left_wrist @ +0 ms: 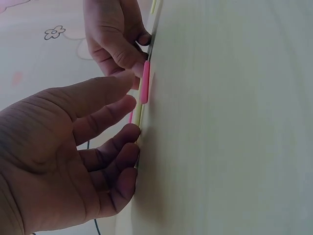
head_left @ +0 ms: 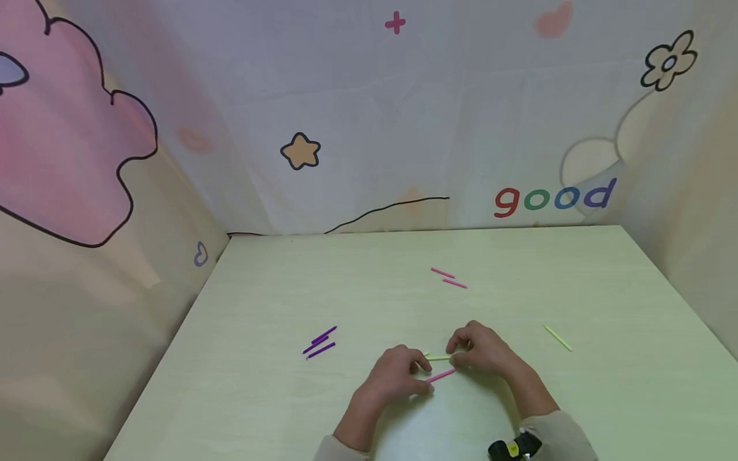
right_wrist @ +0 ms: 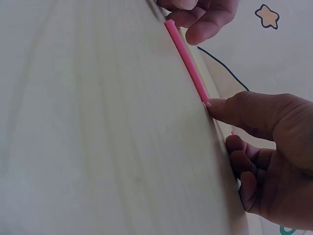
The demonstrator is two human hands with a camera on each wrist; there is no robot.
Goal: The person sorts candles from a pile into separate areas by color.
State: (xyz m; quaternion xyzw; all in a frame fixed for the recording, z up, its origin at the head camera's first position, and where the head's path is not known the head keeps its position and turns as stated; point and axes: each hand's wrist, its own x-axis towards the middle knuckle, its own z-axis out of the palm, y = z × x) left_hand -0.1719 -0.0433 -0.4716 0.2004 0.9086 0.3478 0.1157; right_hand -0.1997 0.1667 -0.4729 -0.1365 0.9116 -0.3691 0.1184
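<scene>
My left hand (head_left: 398, 372) is low over the table, thumb at the left end of a pink stick (head_left: 441, 376) and index fingertip near a yellow-green stick (head_left: 438, 358). Its thumb and fingers stand apart, loosely bent, in the left wrist view. Opposite it, my right hand (head_left: 481, 349) has its thumb at the yellow-green stick's right end, with the index finger bent just above. Another yellow-green tip (head_left: 426, 353) shows beside the left index finger, its remainder hidden. Both sticks lie on the tabletop between the hands, the pink one nearer me and slanting.
Three purple sticks (head_left: 320, 342) lie left of the hands. Farther back are two pink sticks (head_left: 449, 278), and a single yellow-green stick (head_left: 558, 338) lies to the right. A printed cloth wall (head_left: 369, 128) stands behind the pale table (head_left: 230, 397).
</scene>
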